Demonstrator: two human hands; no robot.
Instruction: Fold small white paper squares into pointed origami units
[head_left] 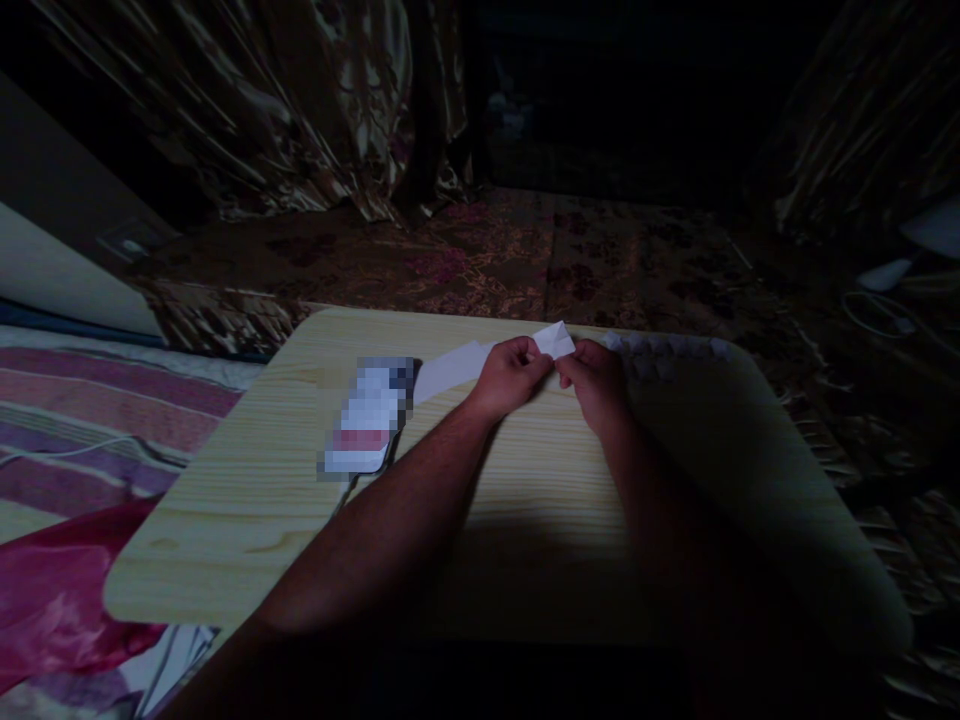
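Between my two hands, above the far part of the wooden table (525,480), is a small folded piece of white paper (553,341) with creases across it. My left hand (511,375) pinches its left and lower edge. On its right side, my right hand (598,380) is closed on the lower corner. Flat white paper (454,369) lies just left of my left hand. Beyond my right hand, several small folded paper pieces (667,348) sit in rows near the table's far right corner.
A phone (367,415) with a blurred screen lies left of my left forearm, a cable running from it. Striped bedding (90,420) and a pink-red cloth or bag (75,590) are at the left. Patterned fabric (480,250) and curtains (337,100) stand beyond the table.
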